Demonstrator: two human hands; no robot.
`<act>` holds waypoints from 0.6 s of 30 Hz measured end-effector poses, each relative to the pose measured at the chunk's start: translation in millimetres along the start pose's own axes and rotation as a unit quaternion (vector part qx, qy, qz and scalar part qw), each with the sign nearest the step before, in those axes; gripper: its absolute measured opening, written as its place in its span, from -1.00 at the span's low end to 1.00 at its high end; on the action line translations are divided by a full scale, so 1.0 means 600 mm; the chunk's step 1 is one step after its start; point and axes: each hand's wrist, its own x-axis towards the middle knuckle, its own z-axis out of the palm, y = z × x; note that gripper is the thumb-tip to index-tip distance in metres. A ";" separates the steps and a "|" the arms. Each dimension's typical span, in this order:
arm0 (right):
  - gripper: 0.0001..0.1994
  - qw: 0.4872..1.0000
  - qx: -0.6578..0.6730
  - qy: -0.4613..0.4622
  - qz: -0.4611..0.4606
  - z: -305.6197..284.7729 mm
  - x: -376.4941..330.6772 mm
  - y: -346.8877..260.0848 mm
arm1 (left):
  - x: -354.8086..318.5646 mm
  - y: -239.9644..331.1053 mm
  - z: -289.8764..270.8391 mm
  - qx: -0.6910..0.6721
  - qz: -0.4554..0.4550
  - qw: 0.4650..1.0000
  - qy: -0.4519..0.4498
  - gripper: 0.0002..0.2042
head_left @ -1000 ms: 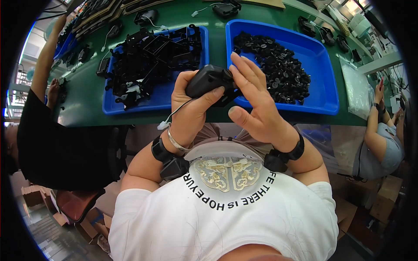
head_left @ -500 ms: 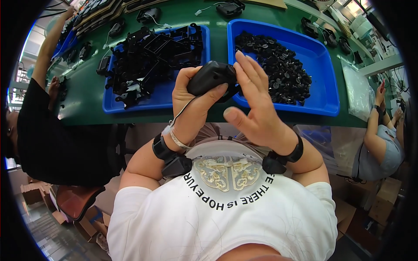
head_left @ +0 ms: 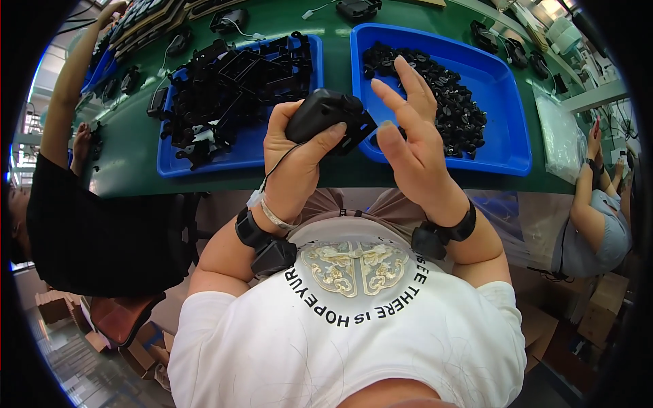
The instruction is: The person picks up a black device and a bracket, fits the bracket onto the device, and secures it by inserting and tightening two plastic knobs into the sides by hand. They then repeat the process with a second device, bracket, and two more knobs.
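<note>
Left hand [head_left: 294,158] grips a black housing [head_left: 328,117], thumb across its near side, fingers wrapped round the far side, clamped tight on it. Housing is held up in the air above the near table edge, between the two blue trays, tilted a bit. A thin wire [head_left: 275,170] runs from the housing down along the left wrist to a small white plug [head_left: 255,198]. Right hand [head_left: 408,146] is just beside the housing on its right, fingers spread apart and straight, holding nothing; whether the thumb tip touches the housing corner cannot be told. Both wrists wear black bands, each with a small black box. Left tray [head_left: 238,155] sits on the green table [head_left: 136,156], piled with black frame parts [head_left: 231,85]. Right tray [head_left: 507,102] holds a heap of small black parts [head_left: 452,102], mostly in its far and middle area; near part bare blue. Trays side by side, a narrow green gap between. More black housings with wires lie on the table beyond the trays. A clear plastic bag [head_left: 561,136] lies right of the right tray. Person in black on the left reaches an arm [head_left: 68,81] out over the table far left. Another person at right edge, light blue top [head_left: 605,231], arm raised. Cardboard boxes on the floor lower left and lower right.
</note>
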 end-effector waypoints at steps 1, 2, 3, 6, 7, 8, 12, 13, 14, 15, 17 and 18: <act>-0.46 1.000 -0.011 -0.013 -0.011 0.005 -0.004 -0.005 | 0.000 -0.001 0.001 -0.006 0.009 1.000 -0.003 -0.65; -0.47 0.999 -0.022 -0.027 -0.021 0.010 -0.009 -0.010 | 0.002 -0.001 0.000 -0.006 0.010 1.000 -0.002 -0.65; -0.47 0.998 -0.033 -0.040 -0.032 0.012 -0.010 -0.011 | 0.006 -0.001 -0.003 -0.011 0.012 1.000 -0.006 -0.65; -0.47 0.999 -0.051 0.000 0.005 0.006 -0.002 0.001 | 0.009 0.001 -0.004 -0.021 0.014 1.000 -0.012 -0.64; -0.47 0.998 -0.060 0.020 0.023 0.004 0.000 0.003 | 0.007 0.001 0.000 -0.020 0.014 1.000 -0.006 -0.64; -0.47 0.998 -0.059 0.019 0.023 0.003 0.000 -0.001 | 0.005 0.001 0.004 -0.019 0.014 1.000 0.000 -0.64; -0.46 0.996 0.019 -0.023 -0.082 0.000 -0.007 -0.019 | 0.011 -0.002 0.000 0.000 0.013 1.000 -0.004 -0.64; -0.46 0.998 0.004 -0.026 -0.052 0.002 -0.005 -0.008 | 0.012 -0.002 -0.001 0.008 0.013 1.000 -0.008 -0.64; -0.45 0.999 -0.011 -0.029 -0.022 0.004 -0.002 0.004 | 0.011 -0.001 -0.002 0.008 0.013 1.000 -0.009 -0.64; -0.45 0.999 -0.026 -0.031 0.007 0.004 0.003 0.007 | 0.007 0.001 -0.002 0.002 0.018 1.000 -0.011 -0.64; -0.45 0.999 0.004 -0.032 -0.018 -0.001 0.001 -0.001 | 0.001 0.004 -0.002 -0.012 0.027 0.999 -0.016 -0.64; -0.44 0.998 0.034 -0.032 -0.043 -0.004 0.001 -0.010 | 0.003 0.003 -0.002 -0.011 0.028 0.999 -0.016 -0.64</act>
